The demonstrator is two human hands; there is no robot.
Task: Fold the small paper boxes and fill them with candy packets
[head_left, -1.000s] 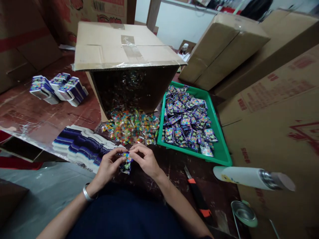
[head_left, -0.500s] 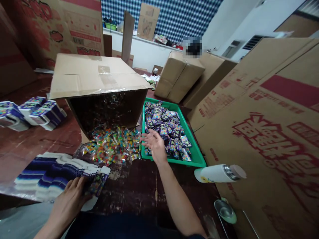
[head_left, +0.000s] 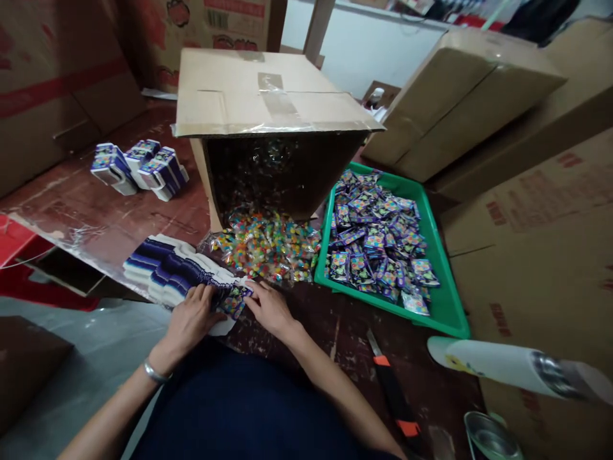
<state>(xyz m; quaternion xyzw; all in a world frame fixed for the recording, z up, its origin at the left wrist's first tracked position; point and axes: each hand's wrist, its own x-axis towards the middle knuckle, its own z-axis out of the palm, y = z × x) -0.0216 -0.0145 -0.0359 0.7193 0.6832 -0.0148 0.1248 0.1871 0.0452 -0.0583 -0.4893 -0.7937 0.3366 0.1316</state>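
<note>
Utility knife (head_left: 391, 391) laid on table (head_left: 330, 358), blade exposed. White bottle (head_left: 500, 363) placed near large printed carton (head_left: 550, 275). Round container (head_left: 491, 434) cut off at bottom. Taped carton (head_left: 454, 96) seen at upper right. Red container (head_left: 19, 241) partly shown at left.

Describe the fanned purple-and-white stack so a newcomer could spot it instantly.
Find the big open cardboard box with clear packets of colourful sweets at its mouth. Nearer and to the left, touched by the left hand, lies the fanned stack. Overlapping edges give it stripes, unlike the loose printed packets in the green tray.
</note>
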